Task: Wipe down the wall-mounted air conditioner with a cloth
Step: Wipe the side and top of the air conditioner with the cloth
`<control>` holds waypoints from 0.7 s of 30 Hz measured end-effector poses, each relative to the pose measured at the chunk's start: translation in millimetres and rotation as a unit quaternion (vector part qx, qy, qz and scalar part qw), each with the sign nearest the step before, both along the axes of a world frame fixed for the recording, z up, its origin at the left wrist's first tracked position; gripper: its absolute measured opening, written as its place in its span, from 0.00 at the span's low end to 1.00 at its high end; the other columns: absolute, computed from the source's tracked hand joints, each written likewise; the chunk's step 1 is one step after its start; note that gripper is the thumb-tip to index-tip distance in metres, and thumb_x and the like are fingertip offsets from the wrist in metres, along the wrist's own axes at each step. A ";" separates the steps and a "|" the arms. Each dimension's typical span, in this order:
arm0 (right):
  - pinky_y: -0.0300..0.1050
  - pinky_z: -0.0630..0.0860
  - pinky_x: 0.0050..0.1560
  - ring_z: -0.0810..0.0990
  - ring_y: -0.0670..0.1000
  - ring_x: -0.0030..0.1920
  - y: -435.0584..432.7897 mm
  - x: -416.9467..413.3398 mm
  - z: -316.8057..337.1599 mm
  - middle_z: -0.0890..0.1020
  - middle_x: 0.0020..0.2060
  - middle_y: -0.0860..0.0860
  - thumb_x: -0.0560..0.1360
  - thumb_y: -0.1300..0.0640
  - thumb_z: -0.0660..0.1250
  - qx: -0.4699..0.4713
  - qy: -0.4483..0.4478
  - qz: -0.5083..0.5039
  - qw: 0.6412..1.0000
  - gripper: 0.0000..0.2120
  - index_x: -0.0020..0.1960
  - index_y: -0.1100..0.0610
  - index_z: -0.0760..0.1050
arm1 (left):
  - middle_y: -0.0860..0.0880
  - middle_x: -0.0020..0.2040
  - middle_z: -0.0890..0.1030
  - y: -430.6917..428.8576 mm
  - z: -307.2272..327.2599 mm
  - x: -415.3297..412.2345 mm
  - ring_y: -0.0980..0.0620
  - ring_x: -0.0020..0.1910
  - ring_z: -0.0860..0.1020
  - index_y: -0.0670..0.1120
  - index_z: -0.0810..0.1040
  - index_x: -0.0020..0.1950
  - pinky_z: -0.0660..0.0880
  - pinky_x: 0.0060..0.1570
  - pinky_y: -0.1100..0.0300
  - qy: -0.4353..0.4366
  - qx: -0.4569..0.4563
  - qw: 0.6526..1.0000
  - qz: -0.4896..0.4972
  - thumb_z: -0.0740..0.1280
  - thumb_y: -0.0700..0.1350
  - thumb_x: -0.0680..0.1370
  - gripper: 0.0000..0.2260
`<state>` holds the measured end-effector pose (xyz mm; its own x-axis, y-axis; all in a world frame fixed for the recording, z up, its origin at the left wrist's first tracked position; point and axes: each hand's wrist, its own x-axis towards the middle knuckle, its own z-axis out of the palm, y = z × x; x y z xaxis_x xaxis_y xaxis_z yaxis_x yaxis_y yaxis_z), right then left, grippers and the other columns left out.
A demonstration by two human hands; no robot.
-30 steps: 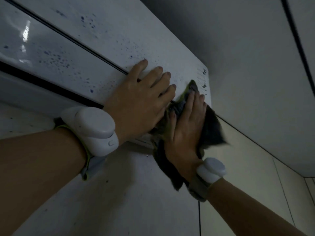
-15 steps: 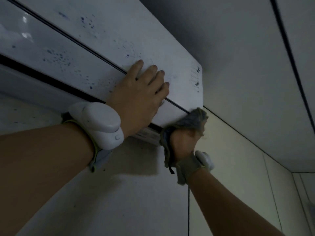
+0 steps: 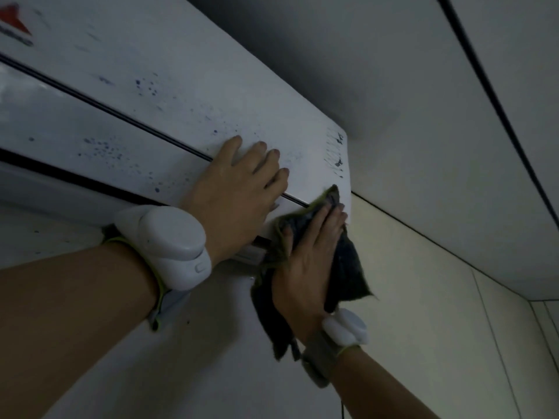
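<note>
The white wall-mounted air conditioner (image 3: 169, 95) runs from the upper left to the centre, its front panel speckled with small dark blue spots. My left hand (image 3: 239, 192) lies flat on the panel near its right end, fingers spread, holding nothing. A dark cloth (image 3: 344, 267) with a greenish edge is pressed against the unit's lower right corner under my right hand (image 3: 305, 261), whose fingers lie flat over it. The cloth's loose ends hang below and to the right of the hand. Both wrists wear white bands.
The ceiling (image 3: 423, 71) is close above the unit, with a dark line crossing it at the right. A pale wall (image 3: 438, 328) extends to the right and below the unit. A red logo (image 3: 13, 18) shows at the panel's far left.
My right hand has come back up from under the unit's right end and now presses the cloth flat on the lower right corner. My left hand has stayed on the panel.
</note>
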<state>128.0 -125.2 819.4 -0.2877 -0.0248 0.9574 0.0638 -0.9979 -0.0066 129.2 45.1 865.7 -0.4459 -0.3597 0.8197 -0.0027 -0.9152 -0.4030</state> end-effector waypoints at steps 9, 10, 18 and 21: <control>0.43 0.37 0.77 0.43 0.52 0.79 -4.9 -31.7 43.5 0.47 0.79 0.56 0.81 0.41 0.41 0.002 0.020 -0.010 1.000 0.33 0.79 0.60 0.45 | 0.41 0.76 0.66 4.7 4.6 -11.1 0.40 0.74 0.65 0.45 0.62 0.76 0.66 0.69 0.42 0.034 0.040 0.999 -0.007 0.56 0.55 0.83 0.25; 0.44 0.37 0.77 0.43 0.52 0.79 -4.1 -38.2 49.6 0.46 0.79 0.56 0.81 0.42 0.41 -0.010 0.039 -0.010 0.999 0.33 0.79 0.60 0.44 | 0.41 0.73 0.71 10.4 9.6 -8.5 0.40 0.70 0.70 0.45 0.68 0.74 0.69 0.66 0.43 0.012 0.055 0.998 -0.009 0.58 0.56 0.82 0.24; 0.51 0.40 0.78 0.42 0.59 0.78 -1.8 -72.1 142.0 0.44 0.78 0.61 0.84 0.48 0.42 -0.015 0.195 -0.047 0.980 0.30 0.78 0.64 0.41 | 0.38 0.69 0.74 45.5 23.4 -3.4 0.38 0.66 0.72 0.42 0.73 0.68 0.67 0.67 0.38 -0.039 0.060 0.997 -0.024 0.54 0.57 0.83 0.23; 0.55 0.46 0.77 0.49 0.62 0.77 9.8 -73.9 181.0 0.51 0.78 0.62 0.83 0.49 0.44 -0.023 0.182 -0.034 0.983 0.29 0.78 0.66 0.45 | 0.37 0.70 0.73 62.7 25.4 -1.7 0.37 0.67 0.72 0.42 0.72 0.70 0.66 0.67 0.36 -0.032 0.044 0.998 -0.021 0.51 0.57 0.83 0.25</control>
